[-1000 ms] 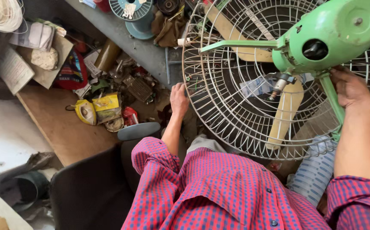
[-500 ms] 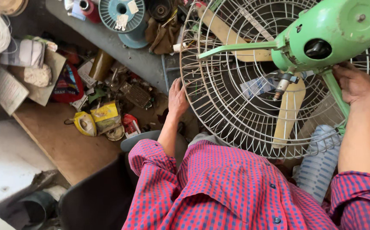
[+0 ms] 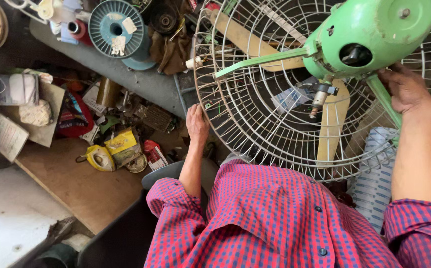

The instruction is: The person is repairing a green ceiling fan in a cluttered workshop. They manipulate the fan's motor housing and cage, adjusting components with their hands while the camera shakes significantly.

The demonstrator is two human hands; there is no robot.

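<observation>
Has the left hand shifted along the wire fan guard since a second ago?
No. The left hand stays on the left rim of the round wire fan guard, same spot relative to the green motor housing.
</observation>
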